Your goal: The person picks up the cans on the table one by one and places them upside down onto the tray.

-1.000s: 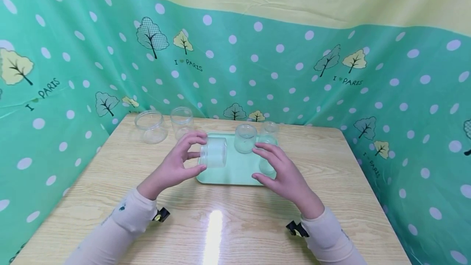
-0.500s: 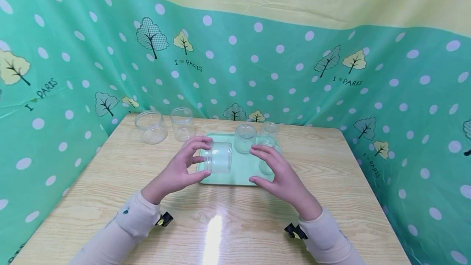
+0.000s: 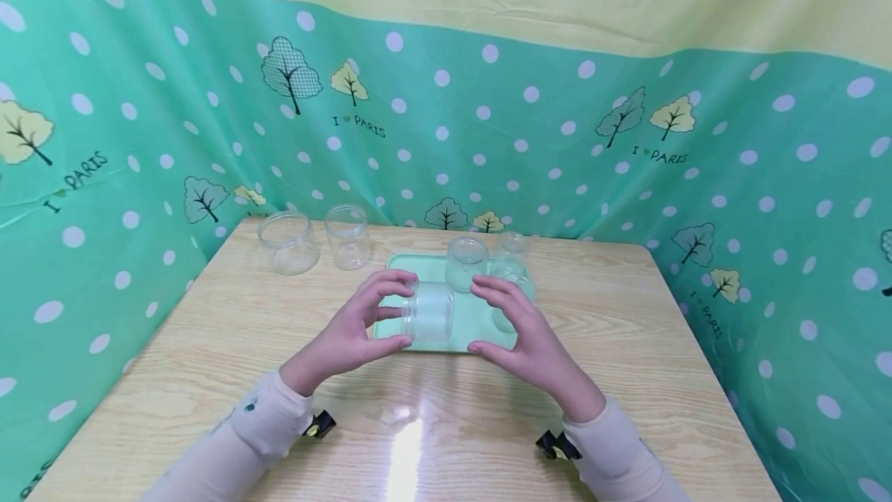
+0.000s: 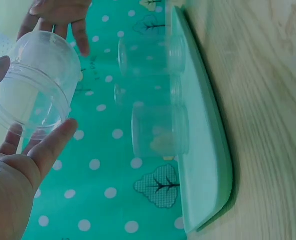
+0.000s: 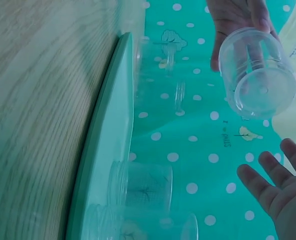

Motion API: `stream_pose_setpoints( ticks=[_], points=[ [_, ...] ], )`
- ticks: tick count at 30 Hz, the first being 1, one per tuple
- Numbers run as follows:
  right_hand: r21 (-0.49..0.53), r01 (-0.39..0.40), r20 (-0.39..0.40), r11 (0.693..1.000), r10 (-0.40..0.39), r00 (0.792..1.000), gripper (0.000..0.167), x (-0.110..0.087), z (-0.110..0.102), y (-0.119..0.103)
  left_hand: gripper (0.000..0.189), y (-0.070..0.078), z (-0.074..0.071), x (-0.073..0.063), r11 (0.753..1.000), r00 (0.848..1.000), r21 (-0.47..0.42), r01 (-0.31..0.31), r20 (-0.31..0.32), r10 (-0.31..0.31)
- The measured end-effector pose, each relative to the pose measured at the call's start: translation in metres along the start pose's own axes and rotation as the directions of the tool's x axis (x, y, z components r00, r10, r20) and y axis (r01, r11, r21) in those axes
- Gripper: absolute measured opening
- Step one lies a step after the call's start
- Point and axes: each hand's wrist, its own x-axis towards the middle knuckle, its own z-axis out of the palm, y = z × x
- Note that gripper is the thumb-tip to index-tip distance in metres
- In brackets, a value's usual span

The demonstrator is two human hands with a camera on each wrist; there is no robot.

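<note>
My left hand [image 3: 362, 324] grips a clear plastic jar [image 3: 430, 312] by its rim, above the front of the mint-green tray [image 3: 460, 339]. The jar lies sideways in the air, its mouth toward my left palm and its base facing right. In the right wrist view, the flat base of the jar [image 5: 263, 90] shows, with the left hand [image 5: 238, 17] behind it. My right hand [image 3: 526, 339] hovers just right of the jar, thumb and fingers spread and nothing in them. A gap separates its fingers from the jar base in the right wrist view.
Upside-down clear jars, among them one jar [image 3: 467, 262] at the back and another jar [image 3: 516, 285] at the right, stand on the tray. Beyond its left side, a wide jar [image 3: 289, 245] and a narrower jar [image 3: 348, 237] stand mouth-up on the wooden table [image 3: 237, 316].
My left hand has carried the jar rightward and nearer to me, over the tray. The right hand has shifted slightly left and toward me, narrowing the gap between the hands.
</note>
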Motion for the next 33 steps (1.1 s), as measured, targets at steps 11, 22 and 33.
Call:
stream_pose_setpoints(
  ticks=[11, 22, 33],
  points=[
    [0.124, 0.03, -0.006, 0.992, -0.03, 1.0, 0.082, 0.0, 0.005, -0.002, 0.061, 0.004, 0.011, -0.001, 0.999, 1.0, -0.028, -0.022, 0.01, 0.023],
    [0.251, 0.024, 0.017, 0.968, -0.029, 0.999, 0.084, 0.001, 0.015, -0.007, 0.06, 0.009, 0.017, -0.002, 0.999, 1.0, -0.049, 0.003, 0.0, -0.003],
    [0.275, -0.005, 0.022, 0.961, -0.001, 1.0, 0.082, 0.001, 0.023, -0.013, 0.061, 0.003, 0.02, -0.003, 0.996, 0.999, -0.08, -0.047, 0.001, 0.047]
  ],
)
